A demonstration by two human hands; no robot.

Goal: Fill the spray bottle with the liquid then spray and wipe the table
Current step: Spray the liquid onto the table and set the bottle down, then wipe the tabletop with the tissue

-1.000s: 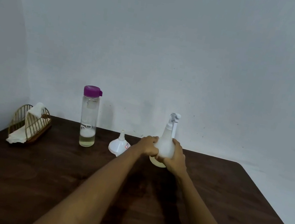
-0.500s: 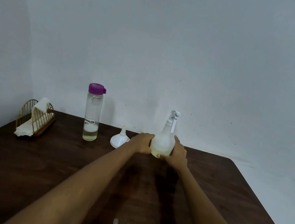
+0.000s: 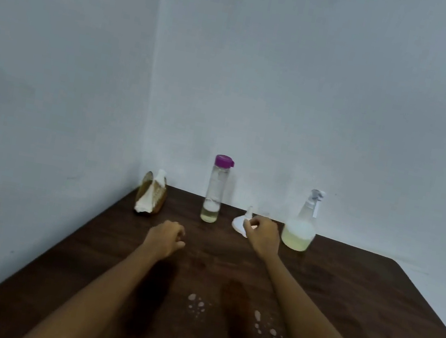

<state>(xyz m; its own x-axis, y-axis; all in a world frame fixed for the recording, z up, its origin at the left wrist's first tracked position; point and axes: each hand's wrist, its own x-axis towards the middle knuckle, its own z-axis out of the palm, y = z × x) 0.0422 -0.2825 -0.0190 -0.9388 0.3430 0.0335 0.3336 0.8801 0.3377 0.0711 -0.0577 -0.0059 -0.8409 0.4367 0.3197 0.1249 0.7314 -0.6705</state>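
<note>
Both bare forearms reach forward over the table (image 3: 371, 297). The left hand (image 3: 166, 237) hovers loosely curled near the left edge, holding nothing; the right hand (image 3: 262, 234), fingers also loosely curled, hangs nearer the far edge.

A small wicker basket (image 3: 158, 198) stands in the far left corner of the dark wooden surface, against a bare grey wall (image 3: 290, 77). A white funnel (image 3: 241, 222) rests mouth-down near the far edge, its spout pointing up.
</note>
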